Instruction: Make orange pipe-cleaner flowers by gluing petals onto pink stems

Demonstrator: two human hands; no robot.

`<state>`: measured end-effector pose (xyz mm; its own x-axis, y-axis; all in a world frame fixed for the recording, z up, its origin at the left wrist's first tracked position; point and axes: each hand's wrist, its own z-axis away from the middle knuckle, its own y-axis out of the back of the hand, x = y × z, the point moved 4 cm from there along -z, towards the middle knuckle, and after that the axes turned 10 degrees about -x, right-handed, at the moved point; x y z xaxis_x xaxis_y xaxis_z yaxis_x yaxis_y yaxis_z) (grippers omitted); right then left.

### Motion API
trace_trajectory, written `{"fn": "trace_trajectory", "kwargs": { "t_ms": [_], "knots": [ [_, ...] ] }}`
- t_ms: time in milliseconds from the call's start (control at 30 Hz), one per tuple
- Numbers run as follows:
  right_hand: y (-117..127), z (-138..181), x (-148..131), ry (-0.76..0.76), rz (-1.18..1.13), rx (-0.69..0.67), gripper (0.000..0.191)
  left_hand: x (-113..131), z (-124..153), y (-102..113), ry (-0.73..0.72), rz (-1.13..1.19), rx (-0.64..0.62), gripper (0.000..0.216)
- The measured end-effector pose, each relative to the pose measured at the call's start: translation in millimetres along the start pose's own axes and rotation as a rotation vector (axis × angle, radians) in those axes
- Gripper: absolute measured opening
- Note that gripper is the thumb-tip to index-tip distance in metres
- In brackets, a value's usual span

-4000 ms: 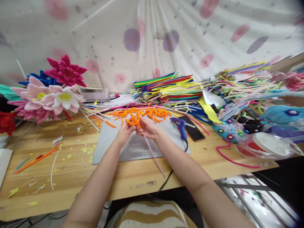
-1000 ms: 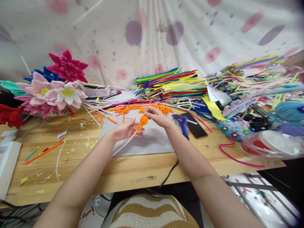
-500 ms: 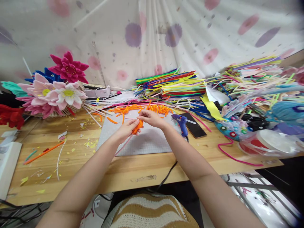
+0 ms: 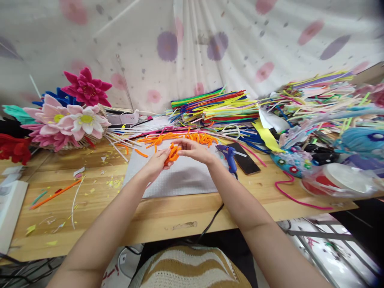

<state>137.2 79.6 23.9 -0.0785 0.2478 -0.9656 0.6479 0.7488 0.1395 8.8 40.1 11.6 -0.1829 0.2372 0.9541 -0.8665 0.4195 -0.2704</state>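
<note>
Above the grey cutting mat (image 4: pixel 192 180), an orange pipe-cleaner flower piece (image 4: pixel 172 156) with looped petals is between my two hands. My left hand (image 4: pixel 158 163) is closed around its lower part. From the other side my right hand (image 4: pixel 194 151) pinches at its upper edge with thumb and fingers; the exact fingertip contact is partly hidden. Behind the hands, more bent orange pipe cleaners (image 4: pixel 202 139) lie along the mat's far edge. A blue glue gun (image 4: pixel 230 157) rests at the mat's right side, by a dark phone (image 4: pixel 246 160).
Pipe-cleaner bundles (image 4: pixel 216 106) are heaped along the back. Finished fuzzy flowers (image 4: pixel 87 120) stand at the left, near loose scraps and an orange stick (image 4: pixel 60 193). A plastic-wrapped tub (image 4: pixel 342 180) sits on the right, and the glue gun's cord (image 4: pixel 213 220) hangs over the front edge.
The orange piece has turned in my hands, so its loops now show more openly. The thin pink stem seen below it before is now mostly hidden. My right fingers have shifted slightly.
</note>
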Motion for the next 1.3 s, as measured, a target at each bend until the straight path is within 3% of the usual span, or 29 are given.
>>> {"fn": "trace_trajectory", "kwargs": {
  "t_ms": [133, 267, 567, 733, 967, 1300],
  "knots": [
    [3, -1, 4, -0.010, -0.018, 0.078, 0.030, 2, -1, -5, 0.028, -0.005, -0.086, 0.027],
    [1, -4, 3, -0.001, 0.004, 0.113, 0.030, 3, -3, -5, 0.037, -0.062, -0.070, 0.024],
    [0, -4, 4, -0.003, -0.002, 0.097, 0.031, 3, -5, -7, 0.076, 0.013, -0.059, 0.036],
    [-2, -4, 3, 0.012, 0.065, 0.069, 0.029, 3, -7, -7, 0.143, -0.001, -0.089, 0.028],
    [-6, -6, -1, 0.079, 0.101, 0.140, 0.028, 5, -8, -5, 0.031, -0.175, 0.018, 0.032],
    [0, -11, 13, -0.122, -0.003, 0.234, 0.029, 1, -18, 7, 0.058, -0.331, 0.186, 0.039]
  ]
}}
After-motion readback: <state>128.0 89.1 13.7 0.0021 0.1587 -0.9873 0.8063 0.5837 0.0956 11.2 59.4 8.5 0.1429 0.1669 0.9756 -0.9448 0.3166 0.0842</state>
